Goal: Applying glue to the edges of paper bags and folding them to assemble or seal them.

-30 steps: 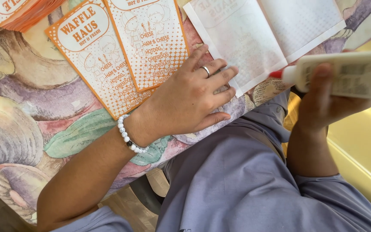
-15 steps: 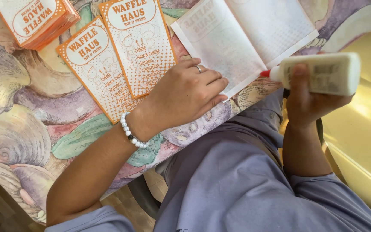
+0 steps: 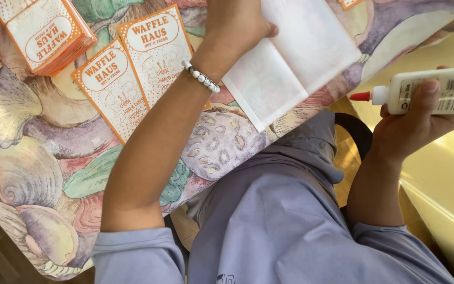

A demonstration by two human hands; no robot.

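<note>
I see my right hand [image 3: 416, 123] clamped around the glue bottle [image 3: 434, 90], its long axis level, red tip pointing toward my left hand [image 3: 235, 23], which presses flat, fingers together, on the white folded sheet [image 3: 295, 58] on the desk [image 3: 32, 158].

Prob. a home craft/work table, not a shop floor: seashell-print tablecloth [image 3: 22, 173] over the table, orange printed paper sleeves [image 3: 43, 31] stacked at its far-left corner, dark chair [image 3: 356, 131] at near edge, yellow floor [image 3: 447, 179] w/ sunlight.
</note>
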